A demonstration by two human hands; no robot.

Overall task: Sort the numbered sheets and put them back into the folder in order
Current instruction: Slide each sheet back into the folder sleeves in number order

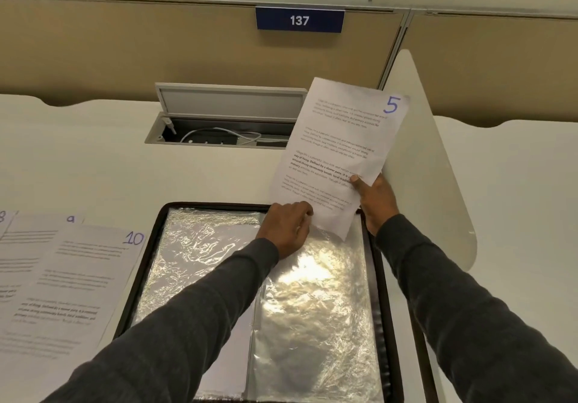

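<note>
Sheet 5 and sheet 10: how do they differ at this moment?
Sheet 5 is lifted and tilted above the folder, gripped by the right hand and pinched at its lower edge by the left hand; sheet 10 lies flat on the desk, left of the folder, untouched. Sheet 5 is alone; sheet 10 overlaps sheet 9. Both are white printed pages with a blue handwritten number in the top right corner.

Frame edges crop the sheet marked 8 (4, 224) and the folder (219, 205) at its near end. The sheet marked 10 (62, 293) covers most of the sheet marked 9 (37, 224). Print on the sheet marked 5 (344, 140) is illegible.
</note>
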